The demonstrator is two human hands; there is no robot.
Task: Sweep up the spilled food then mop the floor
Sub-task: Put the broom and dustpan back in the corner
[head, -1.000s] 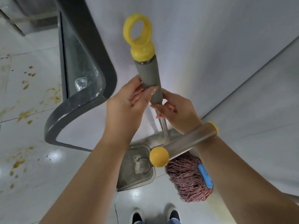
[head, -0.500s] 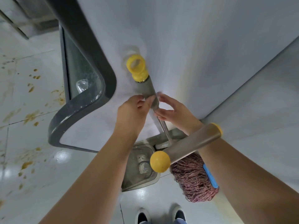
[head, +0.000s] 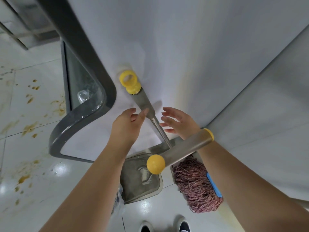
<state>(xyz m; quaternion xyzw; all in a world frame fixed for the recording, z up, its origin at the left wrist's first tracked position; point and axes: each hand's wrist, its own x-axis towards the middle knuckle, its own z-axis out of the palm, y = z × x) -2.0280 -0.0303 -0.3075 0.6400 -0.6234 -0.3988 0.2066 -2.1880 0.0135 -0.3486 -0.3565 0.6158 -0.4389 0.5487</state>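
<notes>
The person's two bare forearms reach forward and down toward the white wall (head: 200, 47). The left hand (head: 127, 126) is raised with its back to the camera, fingers loosely extended, the thumb tip touching or just beside the grey sleeve of the long metal dustpan handle with a yellow ring cap (head: 143, 101); it does not wrap round it. The right hand (head: 178, 121) is on the other side of that handle, palm toward it, fingers spread and straight, holding nothing; contact with the handle cannot be told. The handle leans against the wall, ring end up.

A second metal handle with yellow end caps (head: 182, 148), the mop's, lies across the right forearm, resting against the wrist. Below it the reddish-brown string mop head with a blue clip (head: 197, 186) sits on the glossy white tiled floor (head: 66, 190), just beside the grey metal dustpan (head: 140, 181), whose contents are indistinct. A grey curved-frame glass cabinet (head: 83, 101) stands to the left. Orange-brown spilled food spots (head: 30, 126) are scattered on the tiles at far left, well apart from mop and dustpan.
</notes>
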